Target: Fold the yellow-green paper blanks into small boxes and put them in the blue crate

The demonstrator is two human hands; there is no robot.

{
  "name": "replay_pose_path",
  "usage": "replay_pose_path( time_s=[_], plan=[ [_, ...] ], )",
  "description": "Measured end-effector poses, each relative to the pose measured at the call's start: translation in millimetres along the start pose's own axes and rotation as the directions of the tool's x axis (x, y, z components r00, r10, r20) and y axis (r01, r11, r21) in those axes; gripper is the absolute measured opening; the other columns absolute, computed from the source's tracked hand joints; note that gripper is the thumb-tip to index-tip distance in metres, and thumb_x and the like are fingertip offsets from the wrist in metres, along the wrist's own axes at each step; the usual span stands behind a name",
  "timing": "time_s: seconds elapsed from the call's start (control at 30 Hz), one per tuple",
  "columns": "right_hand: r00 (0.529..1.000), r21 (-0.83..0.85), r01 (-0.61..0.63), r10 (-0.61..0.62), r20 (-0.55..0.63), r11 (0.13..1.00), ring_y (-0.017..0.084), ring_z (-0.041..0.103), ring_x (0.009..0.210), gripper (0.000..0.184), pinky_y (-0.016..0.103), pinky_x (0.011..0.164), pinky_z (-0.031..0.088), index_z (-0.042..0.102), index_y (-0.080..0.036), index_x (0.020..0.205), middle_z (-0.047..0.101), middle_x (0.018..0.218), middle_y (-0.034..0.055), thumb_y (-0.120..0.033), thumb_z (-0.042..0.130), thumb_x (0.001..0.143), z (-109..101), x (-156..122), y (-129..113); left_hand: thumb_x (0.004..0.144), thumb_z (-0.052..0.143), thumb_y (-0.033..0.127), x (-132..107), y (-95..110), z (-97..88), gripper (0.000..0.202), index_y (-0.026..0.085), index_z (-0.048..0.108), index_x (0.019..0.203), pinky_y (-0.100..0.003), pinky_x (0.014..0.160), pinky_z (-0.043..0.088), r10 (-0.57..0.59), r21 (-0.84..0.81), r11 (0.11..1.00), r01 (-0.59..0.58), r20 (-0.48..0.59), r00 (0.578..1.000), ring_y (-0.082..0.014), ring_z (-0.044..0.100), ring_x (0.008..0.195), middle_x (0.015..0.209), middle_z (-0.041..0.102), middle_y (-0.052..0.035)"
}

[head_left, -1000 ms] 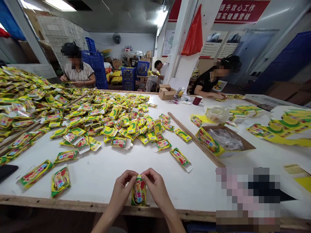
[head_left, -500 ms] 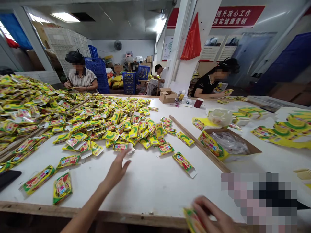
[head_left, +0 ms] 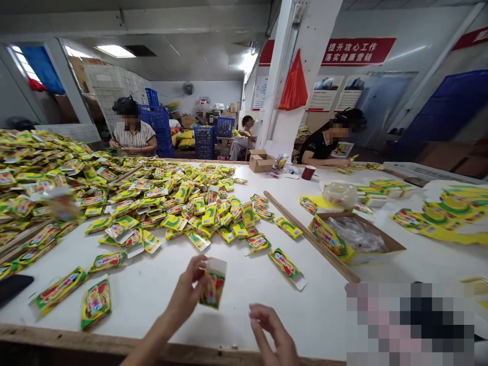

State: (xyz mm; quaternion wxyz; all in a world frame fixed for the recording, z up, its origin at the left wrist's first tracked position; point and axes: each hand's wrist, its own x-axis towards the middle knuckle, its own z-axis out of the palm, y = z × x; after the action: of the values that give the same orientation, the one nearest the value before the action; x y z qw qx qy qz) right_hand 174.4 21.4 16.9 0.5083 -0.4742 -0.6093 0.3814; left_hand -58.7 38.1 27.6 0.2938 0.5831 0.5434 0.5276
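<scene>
My left hand (head_left: 185,291) is closed around one side of a small yellow-green printed carton (head_left: 214,288), held just above the white table (head_left: 224,328). The carton's white end flap stands up at the top. To its right, my right hand (head_left: 272,333) is bare, its fingers curved and apart, touching nothing. Beyond both hands lies a heap of similar cartons (head_left: 152,193), some with end flaps sticking out. A motion-blurred carton (head_left: 61,203) shows in front of the heap at the left, with no hand on it. Several single cartons (head_left: 96,304) lie nearer the front edge.
A wooden strip (head_left: 310,236) divides the table. Right of it are an open box of clear plastic bags (head_left: 353,231) and stacked cartons (head_left: 453,206). A dark flat object (head_left: 15,288) lies at the left. Other people sit beyond the table; a pixelated patch covers the lower right.
My left hand has picked a carton from the heap's near edge and drawn it closer. My right hand has let go of its carton and moved left; a blurred carton now appears at far left.
</scene>
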Motion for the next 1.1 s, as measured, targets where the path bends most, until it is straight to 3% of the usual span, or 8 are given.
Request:
replay_pose_path(
  time_s=[0.07,0.17,0.3,0.43,0.53,0.7,0.9,1.1],
  plan=[
    [0.997,0.099,0.016,-0.023,0.07,0.995,0.022,0.069,0.087,0.027,0.026,0.078,0.055,0.066,-0.022,0.098,0.072,0.095,0.007,-0.044,0.06,0.085,22,5,0,0.09,0.055,0.028,-26,3,19.5,0.023,0.025,0.054,0.112,-0.027,0.071,0.053,-0.052,-0.125,0.991,0.056,0.028,0.998,-0.0189,0.068,0.083,0.095,0.069,-0.0029],
    [0.979,0.157,0.014,-0.046,0.201,0.987,0.021,0.069,0.085,0.023,0.027,0.076,0.056,0.063,-0.021,0.103,0.072,0.097,0.0071,-0.038,0.059,0.088,33,8,0,0.089,0.058,0.03,-46,4,35.8,0.016,0.022,0.063,0.102,-0.026,0.071,0.051,-0.094,-0.18,0.978,0.107,0.076,0.993,-0.0185,0.066,0.079,0.088,0.069,-0.0037],
    [0.958,0.096,0.042,-0.068,0.279,0.994,0.021,0.068,0.081,0.02,0.028,0.075,0.054,0.067,-0.02,0.099,0.072,0.094,0.0065,-0.034,0.057,0.089,28,14,-6,0.091,0.055,0.029,-43,8,35.4,0.018,0.021,0.069,0.099,-0.03,0.084,0.05,-0.019,-0.168,0.985,0.045,0.158,0.987,-0.0219,0.064,0.095,0.099,0.069,-0.0075],
    [0.941,0.017,0.092,-0.093,0.326,0.996,0.022,0.067,0.081,0.021,0.028,0.073,0.052,0.073,-0.021,0.089,0.072,0.086,0.0068,-0.033,0.056,0.09,26,26,-14,0.091,0.055,0.031,-34,12,32.1,0.02,0.019,0.071,0.091,-0.03,0.079,0.051,-0.005,-0.11,0.994,0.023,0.154,0.988,-0.021,0.065,0.087,0.09,0.069,-0.0072],
    [0.942,0.017,0.123,-0.122,0.312,0.992,0.022,0.067,0.082,0.023,0.028,0.074,0.051,0.073,-0.021,0.084,0.07,0.084,0.0065,-0.032,0.054,0.091,30,28,-11,0.09,0.056,0.031,-35,10,35.6,0.018,0.019,0.07,0.09,-0.031,0.082,0.051,-0.009,-0.118,0.993,0.022,0.114,0.993,-0.0219,0.065,0.09,0.094,0.07,-0.0075],
    [0.981,0.076,0.076,-0.088,0.171,0.994,0.02,0.068,0.079,0.021,0.026,0.072,0.053,0.064,-0.02,0.106,0.071,0.091,0.0057,-0.031,0.055,0.091,34,20,2,0.089,0.057,0.031,-43,7,43.8,0.023,0.023,0.059,0.111,-0.031,0.081,0.053,-0.084,-0.251,0.965,0.081,0.0,0.996,-0.0201,0.067,0.091,0.102,0.069,-0.0053],
    [0.954,0.045,0.174,-0.18,0.241,0.984,0.021,0.065,0.092,0.012,0.027,0.08,0.052,0.068,-0.021,0.091,0.07,0.094,0.0062,-0.026,0.057,0.089,32,17,-5,0.091,0.055,0.031,-49,13,37.8,0.016,0.02,0.067,0.096,-0.033,0.09,0.049,-0.014,-0.112,0.994,0.019,0.043,0.999,-0.022,0.065,0.1,0.103,0.07,-0.0074],
    [0.969,0.009,0.157,-0.155,0.194,0.988,0.019,0.065,0.08,0.009,0.026,0.071,0.052,0.066,-0.019,0.087,0.069,0.086,0.0053,-0.026,0.06,0.086,35,14,-8,0.088,0.058,0.032,-51,21,37.8,0.017,0.019,0.067,0.096,-0.03,0.082,0.051,-0.1,-0.137,0.985,0.102,0.021,0.995,-0.021,0.066,0.092,0.095,0.072,-0.0061]
  ],
)
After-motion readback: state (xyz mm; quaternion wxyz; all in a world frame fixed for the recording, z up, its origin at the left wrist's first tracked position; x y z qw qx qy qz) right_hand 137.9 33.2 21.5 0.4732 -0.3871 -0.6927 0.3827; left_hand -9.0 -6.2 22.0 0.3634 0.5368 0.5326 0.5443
